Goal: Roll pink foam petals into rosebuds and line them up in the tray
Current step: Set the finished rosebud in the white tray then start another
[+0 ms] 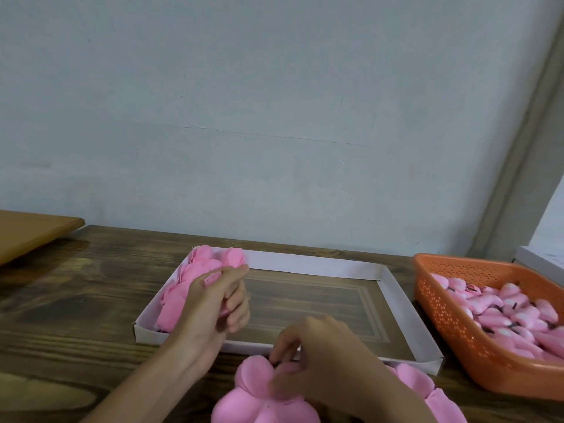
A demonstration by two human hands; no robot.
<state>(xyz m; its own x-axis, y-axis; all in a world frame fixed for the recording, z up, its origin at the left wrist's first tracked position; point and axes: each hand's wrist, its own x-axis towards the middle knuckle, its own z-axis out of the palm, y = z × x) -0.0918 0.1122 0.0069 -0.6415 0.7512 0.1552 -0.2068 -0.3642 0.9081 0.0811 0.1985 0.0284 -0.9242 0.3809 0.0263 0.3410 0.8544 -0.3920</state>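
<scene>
A shallow white cardboard tray (314,265) lies on the wooden table. Several pink foam rosebuds (189,279) stand in a line along its left side. My left hand (213,303) is over that line, fingers curled round a pink rosebud (213,277) that is mostly hidden in the grip. A pile of flat pink foam petals (259,395) lies at the near edge of the table. My right hand (317,358) rests on that pile and its fingertips pinch a petal near a small dark spot.
An orange perforated basket (442,315) at the right holds several pink foam pieces with dark stems. More pink petals (427,389) lie beside my right wrist. A light brown board (33,230) sits at the far left. A pale wall rises behind the table.
</scene>
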